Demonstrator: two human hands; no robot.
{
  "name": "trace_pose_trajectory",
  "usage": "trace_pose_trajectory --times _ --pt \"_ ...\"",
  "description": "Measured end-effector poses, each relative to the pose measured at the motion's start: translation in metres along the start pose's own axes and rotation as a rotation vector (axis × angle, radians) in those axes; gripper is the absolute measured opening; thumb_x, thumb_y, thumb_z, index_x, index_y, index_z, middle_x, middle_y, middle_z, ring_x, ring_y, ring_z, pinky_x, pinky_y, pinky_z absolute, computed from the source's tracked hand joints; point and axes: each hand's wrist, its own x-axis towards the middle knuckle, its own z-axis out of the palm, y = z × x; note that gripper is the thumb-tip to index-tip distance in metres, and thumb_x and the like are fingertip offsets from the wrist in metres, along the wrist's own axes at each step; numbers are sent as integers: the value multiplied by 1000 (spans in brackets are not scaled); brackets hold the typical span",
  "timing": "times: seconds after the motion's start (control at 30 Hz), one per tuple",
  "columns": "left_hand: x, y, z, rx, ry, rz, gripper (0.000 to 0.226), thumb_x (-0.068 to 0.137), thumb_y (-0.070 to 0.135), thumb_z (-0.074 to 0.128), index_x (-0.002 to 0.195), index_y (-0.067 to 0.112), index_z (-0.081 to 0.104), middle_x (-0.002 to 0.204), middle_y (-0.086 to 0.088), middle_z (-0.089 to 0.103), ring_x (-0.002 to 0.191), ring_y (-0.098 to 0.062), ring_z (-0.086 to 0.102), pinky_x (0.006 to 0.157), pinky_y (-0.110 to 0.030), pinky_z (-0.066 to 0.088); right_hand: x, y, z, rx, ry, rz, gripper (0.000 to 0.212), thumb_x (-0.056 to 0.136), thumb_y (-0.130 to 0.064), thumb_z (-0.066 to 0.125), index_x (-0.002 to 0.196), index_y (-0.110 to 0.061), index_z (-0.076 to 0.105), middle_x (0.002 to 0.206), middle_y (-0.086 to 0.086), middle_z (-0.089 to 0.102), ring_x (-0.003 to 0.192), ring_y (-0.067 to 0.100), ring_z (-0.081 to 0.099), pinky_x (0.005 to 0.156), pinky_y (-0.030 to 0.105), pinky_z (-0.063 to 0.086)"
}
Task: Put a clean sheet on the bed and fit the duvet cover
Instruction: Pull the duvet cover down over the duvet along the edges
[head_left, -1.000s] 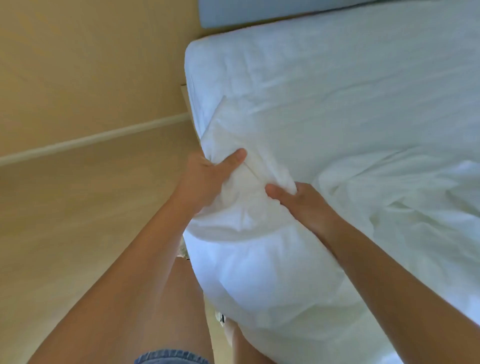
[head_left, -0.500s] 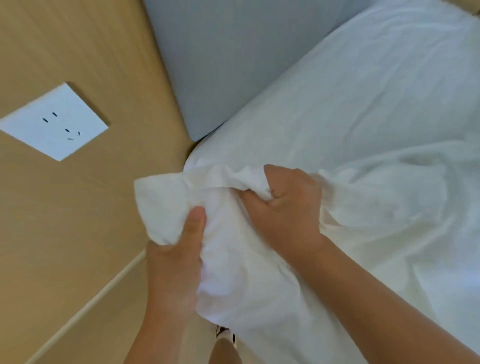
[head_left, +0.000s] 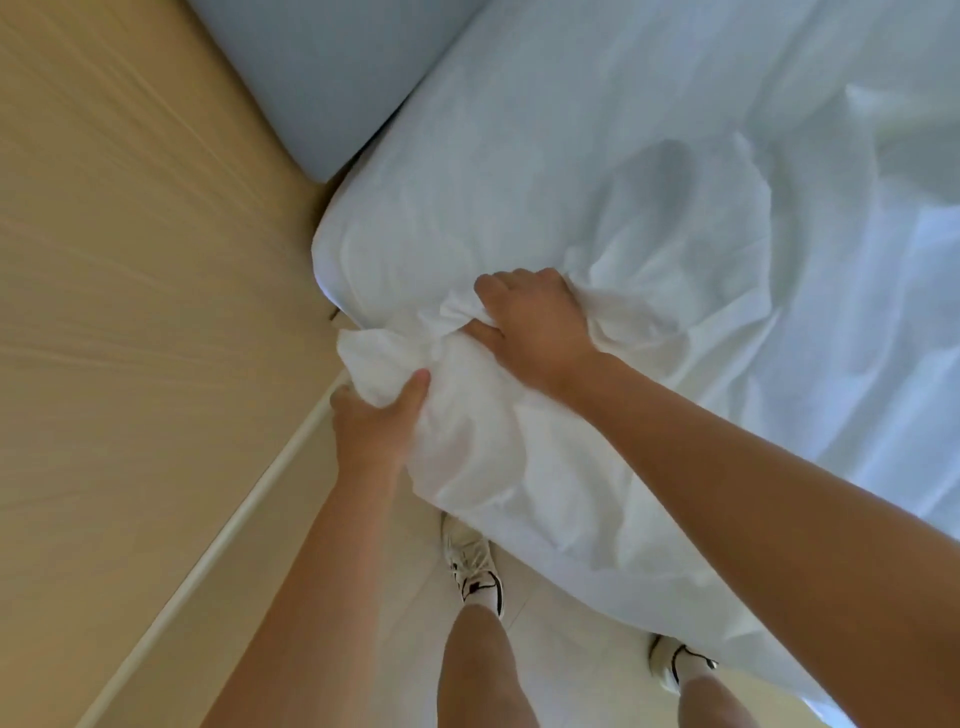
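A white duvet cover (head_left: 519, 467) lies bunched at the near corner of the bed and hangs over its side. My left hand (head_left: 371, 426) grips a fold of the cover from below, thumb on top. Just beyond it, my right hand (head_left: 530, 325) clutches another bunch of the same cloth with curled fingers. A white sheet (head_left: 519, 156) covers the mattress, smooth toward the head end. More rumpled white cloth (head_left: 831, 260) spreads over the bed to the right.
A pale grey-blue headboard (head_left: 322, 67) stands against the tan wall (head_left: 130, 234). A white skirting strip (head_left: 218, 551) runs along the floor. My two feet in white trainers (head_left: 475, 566) stand on the light floor close beside the bed.
Both hands have carried the bunched corner of the cover down toward the mattress corner. The view has tilted downward, so the wall socket is gone and my legs and shoes show.
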Motion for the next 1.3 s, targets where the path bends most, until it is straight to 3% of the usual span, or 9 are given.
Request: trace_pose_trajectory --times 0.1,0.2,0.4,0.53,0.77,0.9,0.97,1.1,1.3 --pt "0 13 -8 416 149 481 112 66 49 79 149 8 15 151 -13 27 140 -30 23 108 -47 26 -1 1 -2 18 -20 26 34 96 -41 46 98 -8 53 96 10 60 93 31 53 75 33 22" --pt "1 37 -5 771 -80 776 105 64 66 70 145 15 27 141 0 44 139 -22 27 112 -48 13 -5 8 -8 13 -85 -43 39 97 -44 43 107 -7 53 101 10 59 96 30 52 80 34 24" --pt "-15 58 -3 709 -536 542 43 70 55 73 95 21 66 86 3 68 84 -17 64 75 -35 52 -19 22 -42 -22 -51 -72 54 80 -56 63 76 -2 59 72 14 60 73 32 58 79 39 36" --pt "-11 78 -40 642 -678 492 31 75 41 75 94 17 69 90 0 72 85 -17 67 84 -39 52 1 10 -69 -96 -298 223 77 48 -94 28 58 -19 41 57 -7 48 68 19 54 72 33 38" --pt "4 86 -139 535 -599 410 29 56 54 72 73 30 73 67 3 72 58 -11 69 53 -25 51 41 -80 -96 1 137 101 77 57 -80 62 53 -20 15 43 -10 19 39 7 16 47 28 14" --pt "51 66 -154 719 -401 284 48 61 62 78 96 30 70 90 3 74 79 -20 72 73 -45 57 57 -101 -64 -162 446 -41 59 59 -82 53 57 -26 33 45 -12 48 38 13 32 49 21 20" --pt "56 59 -127 804 -325 294 48 60 67 73 85 27 69 84 2 73 76 -22 68 72 -43 54 53 -78 -42 -264 93 -40 48 78 -78 40 77 -30 44 79 -12 64 70 8 59 62 24 27" --pt "28 62 -48 1036 -391 343 38 80 50 67 101 19 61 98 -6 66 83 -24 60 69 -37 46 6 -28 -13 -176 -232 -25 46 96 -51 37 127 -19 43 128 -1 48 118 18 43 95 29 26" --pt "-32 101 35 763 -149 610 71 81 18 61 143 14 29 140 -14 35 127 -34 38 104 -45 37 -66 20 -64 9 152 205 40 81 -23 68 113 1 62 118 22 58 113 39 52 100 44 35"
